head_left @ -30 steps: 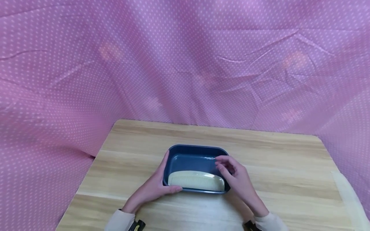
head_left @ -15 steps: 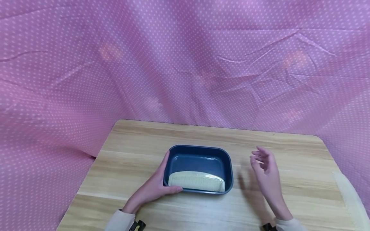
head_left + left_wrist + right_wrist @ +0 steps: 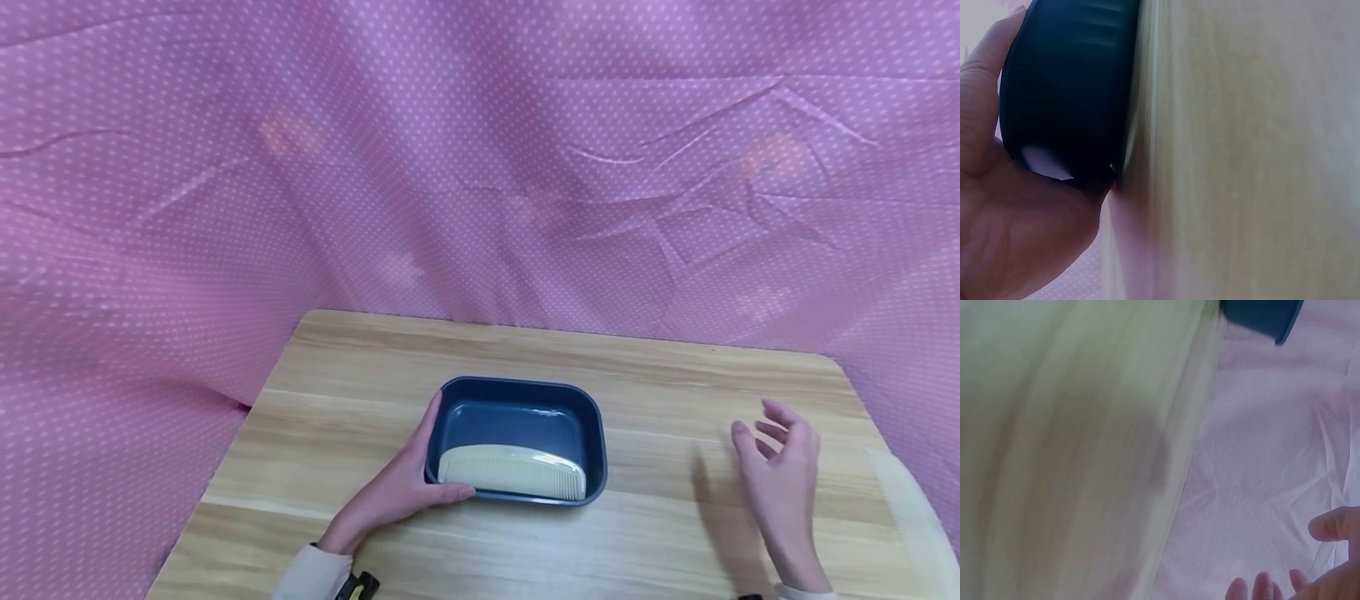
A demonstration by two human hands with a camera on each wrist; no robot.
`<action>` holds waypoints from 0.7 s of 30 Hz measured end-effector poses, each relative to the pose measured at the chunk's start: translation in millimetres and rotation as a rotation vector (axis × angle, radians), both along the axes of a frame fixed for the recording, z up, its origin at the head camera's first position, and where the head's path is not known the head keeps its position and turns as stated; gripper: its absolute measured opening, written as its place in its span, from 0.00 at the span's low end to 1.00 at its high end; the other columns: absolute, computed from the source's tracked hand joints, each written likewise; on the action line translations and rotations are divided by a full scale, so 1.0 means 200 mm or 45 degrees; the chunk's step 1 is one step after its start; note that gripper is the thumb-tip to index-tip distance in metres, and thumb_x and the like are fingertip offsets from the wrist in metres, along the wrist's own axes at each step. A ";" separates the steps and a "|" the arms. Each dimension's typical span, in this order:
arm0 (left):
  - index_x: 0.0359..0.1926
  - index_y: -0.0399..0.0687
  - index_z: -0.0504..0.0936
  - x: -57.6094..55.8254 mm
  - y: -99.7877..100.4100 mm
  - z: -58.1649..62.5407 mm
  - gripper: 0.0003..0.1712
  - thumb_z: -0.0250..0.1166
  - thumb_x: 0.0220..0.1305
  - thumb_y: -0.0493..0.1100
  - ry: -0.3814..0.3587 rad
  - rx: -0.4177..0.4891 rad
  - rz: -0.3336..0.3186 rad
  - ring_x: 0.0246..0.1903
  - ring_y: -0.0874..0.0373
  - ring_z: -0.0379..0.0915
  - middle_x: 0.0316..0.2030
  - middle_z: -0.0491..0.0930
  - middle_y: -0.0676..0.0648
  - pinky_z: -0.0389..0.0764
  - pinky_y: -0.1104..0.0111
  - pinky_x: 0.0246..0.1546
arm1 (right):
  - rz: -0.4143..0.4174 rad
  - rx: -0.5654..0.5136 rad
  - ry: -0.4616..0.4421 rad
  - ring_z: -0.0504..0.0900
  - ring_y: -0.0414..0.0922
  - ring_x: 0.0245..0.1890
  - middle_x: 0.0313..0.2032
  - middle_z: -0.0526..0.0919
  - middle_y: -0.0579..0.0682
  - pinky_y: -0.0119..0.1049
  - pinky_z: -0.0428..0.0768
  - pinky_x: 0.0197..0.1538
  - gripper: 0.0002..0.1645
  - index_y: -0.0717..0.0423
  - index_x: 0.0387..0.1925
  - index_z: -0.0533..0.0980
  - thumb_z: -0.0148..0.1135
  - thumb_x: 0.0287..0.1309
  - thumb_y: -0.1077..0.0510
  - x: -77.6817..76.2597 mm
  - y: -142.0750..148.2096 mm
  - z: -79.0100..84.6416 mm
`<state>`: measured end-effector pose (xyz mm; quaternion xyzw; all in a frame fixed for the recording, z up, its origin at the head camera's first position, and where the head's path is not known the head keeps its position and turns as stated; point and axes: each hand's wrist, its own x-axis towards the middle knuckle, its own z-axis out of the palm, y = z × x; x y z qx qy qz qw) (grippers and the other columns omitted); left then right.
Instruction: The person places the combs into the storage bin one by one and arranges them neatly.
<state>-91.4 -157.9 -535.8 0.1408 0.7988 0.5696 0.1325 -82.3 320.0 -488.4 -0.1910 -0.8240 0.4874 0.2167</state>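
Observation:
A dark blue rectangular tray (image 3: 517,422) sits on the wooden table. Inside it, along the near wall, lies a cream comb (image 3: 513,470) with its teeth toward the person. My left hand (image 3: 397,482) holds the tray's near left corner, thumb on the front rim and fingers along the left side. The left wrist view shows that hand around the outer wall (image 3: 1072,81). Well to the right of the tray, my right hand (image 3: 783,475) is raised over the table with loosely bent fingers and nothing in them.
Near the table's right edge lies a long, pale, curved comb (image 3: 911,517) with fine teeth, partly cut off by the frame. The wooden table (image 3: 360,358) is bounded at the back and sides by a pink dotted cloth (image 3: 480,167).
My right hand has left the tray's right side and moved far right, toward the pale comb at the edge. The left hand, tray and cream comb have stayed in place.

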 end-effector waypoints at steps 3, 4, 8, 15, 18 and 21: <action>0.88 0.78 0.29 0.00 0.00 0.00 0.80 0.86 0.59 0.54 0.003 0.006 -0.003 0.85 0.51 0.36 0.87 0.38 0.55 0.46 0.36 0.79 | -0.049 0.022 -0.103 0.73 0.41 0.61 0.68 0.65 0.47 0.19 0.73 0.58 0.36 0.59 0.78 0.67 0.65 0.75 0.57 0.02 0.09 0.01; 0.88 0.79 0.29 0.00 0.00 0.00 0.80 0.86 0.59 0.54 0.003 0.011 -0.003 0.85 0.51 0.36 0.87 0.38 0.55 0.46 0.36 0.79 | -0.055 0.022 -0.142 0.72 0.43 0.64 0.70 0.64 0.49 0.20 0.72 0.61 0.37 0.58 0.79 0.66 0.64 0.76 0.55 0.03 0.12 0.02; 0.87 0.82 0.29 -0.01 0.00 0.00 0.80 0.85 0.59 0.53 0.013 0.026 -0.009 0.85 0.51 0.35 0.87 0.37 0.55 0.45 0.36 0.79 | -0.062 0.009 -0.299 0.65 0.52 0.74 0.77 0.59 0.56 0.34 0.64 0.75 0.43 0.56 0.84 0.59 0.62 0.79 0.47 0.06 0.25 0.05; 0.88 0.77 0.28 0.00 0.01 -0.01 0.80 0.85 0.59 0.55 -0.008 0.004 -0.002 0.85 0.51 0.34 0.87 0.36 0.55 0.46 0.37 0.79 | -0.080 0.035 -0.469 0.71 0.46 0.67 0.75 0.66 0.60 0.18 0.69 0.47 0.49 0.59 0.86 0.53 0.61 0.79 0.41 0.10 0.49 0.06; 0.89 0.74 0.29 0.00 0.01 -0.02 0.80 0.85 0.59 0.56 -0.031 -0.004 0.003 0.85 0.51 0.33 0.87 0.35 0.55 0.45 0.36 0.79 | -0.027 0.064 -0.537 0.66 0.59 0.72 0.79 0.58 0.72 0.31 0.76 0.64 0.52 0.65 0.86 0.47 0.57 0.81 0.40 0.13 0.58 0.06; 0.89 0.73 0.29 0.00 0.01 -0.02 0.81 0.86 0.59 0.56 -0.039 -0.006 0.008 0.85 0.50 0.33 0.87 0.35 0.55 0.45 0.36 0.79 | 0.012 0.087 -0.568 0.67 0.64 0.69 0.78 0.54 0.78 0.34 0.80 0.61 0.53 0.69 0.86 0.44 0.56 0.82 0.42 0.16 0.65 0.05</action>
